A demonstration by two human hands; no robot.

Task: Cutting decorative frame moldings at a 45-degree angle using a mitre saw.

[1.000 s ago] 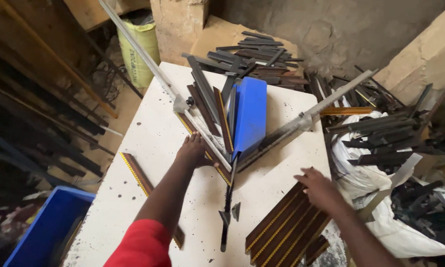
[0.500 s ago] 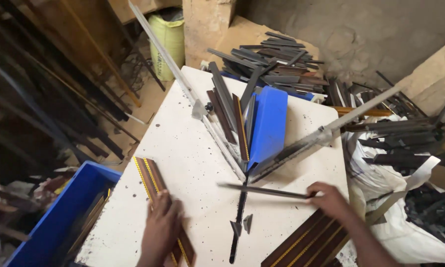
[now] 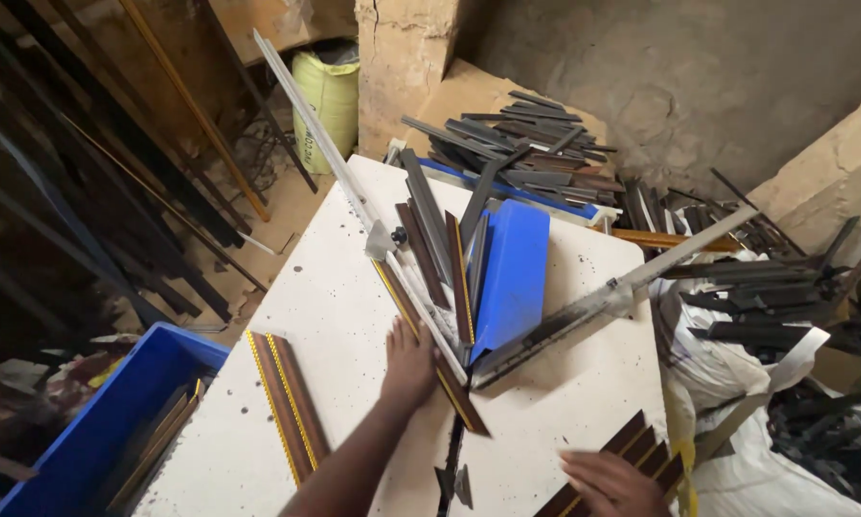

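My left hand (image 3: 409, 366) lies over a brown moulding strip with a gold edge (image 3: 454, 394) and holds it against the left rail of a V-shaped metal guide (image 3: 404, 271) on the white table (image 3: 335, 297). A blue plastic panel (image 3: 513, 278) stands inside the V with several dark strips beside it. My right hand (image 3: 611, 483) rests with spread fingers on a stack of brown gold-lined moulding pieces (image 3: 641, 445) at the table's near right corner. Nothing is gripped in it.
Two brown gold-edged strips (image 3: 287, 407) lie on the table's left side. A blue crate (image 3: 95, 440) with strips stands lower left. Dark offcuts (image 3: 526, 144) pile up at the back, and white sacks (image 3: 737, 364) of them on the right. Long mouldings (image 3: 162, 144) lean at left.
My left hand has moved from the two strips at the table's left up to the strip at the guide. My right hand no longer holds the long thin strip and sits on the stack.
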